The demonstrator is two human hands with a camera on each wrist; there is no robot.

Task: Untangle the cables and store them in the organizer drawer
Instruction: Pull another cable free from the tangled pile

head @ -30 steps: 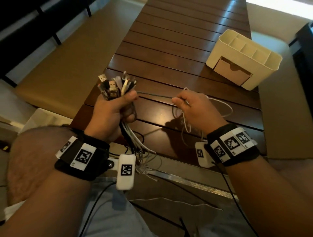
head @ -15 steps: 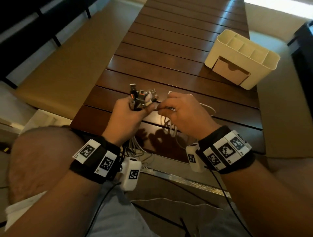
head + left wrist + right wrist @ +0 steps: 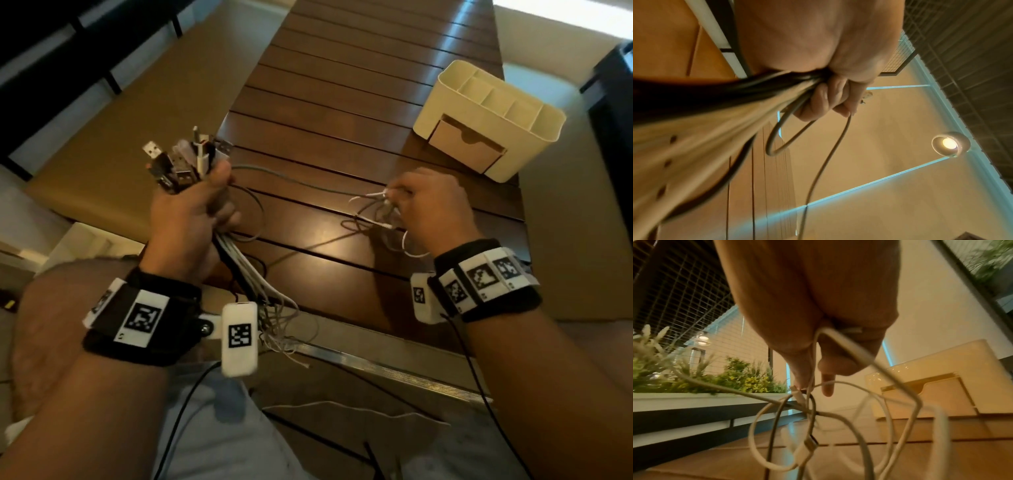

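Dark wooden slats make up the table [image 3: 342, 102], where the cream organizer [image 3: 534, 144] sits at two o'clock, its drawer [image 3: 462, 147] shut. At nine o'clock the left hand [image 3: 191, 219] clenches a bundle of cables [image 3: 185, 161], plugs pointing up. At three o'clock the right hand [image 3: 435, 209] pinches a tangle of white cable [image 3: 383, 209]; one grey cable [image 3: 291, 178] runs between both hands.

Organizer [image 3: 493, 133] on table [image 3: 342, 85], far right, beyond cables [image 3: 380, 212].
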